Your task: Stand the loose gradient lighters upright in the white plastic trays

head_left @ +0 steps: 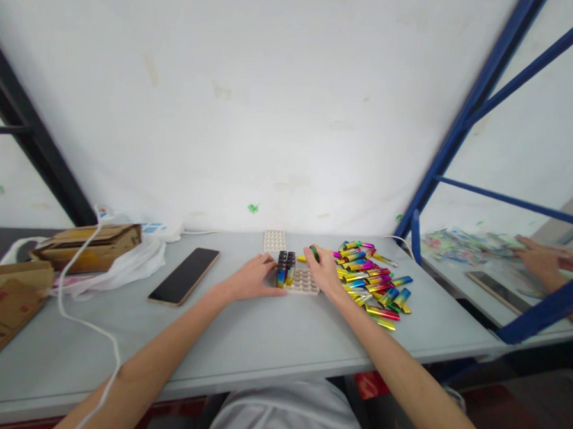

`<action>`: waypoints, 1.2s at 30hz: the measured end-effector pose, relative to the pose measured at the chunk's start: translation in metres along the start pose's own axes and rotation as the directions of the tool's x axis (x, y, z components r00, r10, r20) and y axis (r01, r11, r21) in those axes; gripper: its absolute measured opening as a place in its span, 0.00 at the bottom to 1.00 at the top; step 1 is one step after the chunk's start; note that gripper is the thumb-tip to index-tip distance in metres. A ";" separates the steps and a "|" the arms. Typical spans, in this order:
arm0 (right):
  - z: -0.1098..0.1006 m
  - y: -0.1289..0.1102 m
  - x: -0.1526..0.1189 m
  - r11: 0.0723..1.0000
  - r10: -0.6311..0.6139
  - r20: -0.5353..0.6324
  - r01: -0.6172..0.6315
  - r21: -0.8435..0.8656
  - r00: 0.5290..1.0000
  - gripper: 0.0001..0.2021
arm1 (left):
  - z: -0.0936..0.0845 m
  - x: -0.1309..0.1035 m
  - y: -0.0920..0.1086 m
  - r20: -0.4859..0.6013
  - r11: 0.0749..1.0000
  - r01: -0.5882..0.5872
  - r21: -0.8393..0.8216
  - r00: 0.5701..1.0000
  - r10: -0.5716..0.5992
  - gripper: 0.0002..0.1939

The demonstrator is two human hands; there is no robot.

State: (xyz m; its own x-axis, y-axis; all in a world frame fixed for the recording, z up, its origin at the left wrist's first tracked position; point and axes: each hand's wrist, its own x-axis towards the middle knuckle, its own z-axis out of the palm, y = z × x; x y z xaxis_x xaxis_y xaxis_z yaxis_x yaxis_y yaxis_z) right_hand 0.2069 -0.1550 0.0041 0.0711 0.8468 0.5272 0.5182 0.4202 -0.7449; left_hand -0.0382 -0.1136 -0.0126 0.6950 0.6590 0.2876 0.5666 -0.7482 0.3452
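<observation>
Several lighter-like tubes with black tops (285, 269) stand upright in two rows in the left part of a white tray with round holes (305, 281). My left hand (257, 277) rests beside the tray's left edge, thumb and fingers apart around the standing tubes, gripping nothing. At the tray's right side, my right hand (321, 268) is closed on a small item with a green and dark end (314, 253). To its right lies a loose pile of shiny yellow, pink, blue and green tubes (369, 277). A second white holed tray (274, 240) lies by the wall.
A black phone (184, 276) lies left of my hands. Farther left are a cardboard box (91, 245), a plastic bag (145, 260) and a white cable (93, 322). A blue frame (448, 142) borders the right side. Beyond it, another person's hands (541, 259) work at a table.
</observation>
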 end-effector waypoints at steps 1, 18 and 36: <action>-0.002 -0.001 0.000 1.000 -0.001 0.016 0.001 0.012 1.000 0.22 | 0.000 0.000 0.000 -0.002 1.000 0.002 -0.002 1.000 -0.002 0.31; -0.018 0.000 -0.006 0.937 -0.261 0.392 0.329 -0.116 0.882 0.23 | 0.003 -0.001 -0.003 0.005 1.000 -0.016 -0.007 1.000 0.016 0.34; -0.028 0.001 0.000 0.953 -0.198 0.564 0.292 -0.081 0.801 0.22 | 0.001 -0.002 -0.001 0.002 1.000 -0.002 -0.024 1.000 0.002 0.33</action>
State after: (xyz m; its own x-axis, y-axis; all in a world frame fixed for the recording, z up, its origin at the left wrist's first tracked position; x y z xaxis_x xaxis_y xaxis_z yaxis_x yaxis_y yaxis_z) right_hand 0.2314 -0.1637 0.0153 -0.5266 0.7796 0.3390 0.5833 0.6215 -0.5230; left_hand -0.0398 -0.1142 -0.0144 0.6972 0.6571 0.2866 0.5542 -0.7476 0.3659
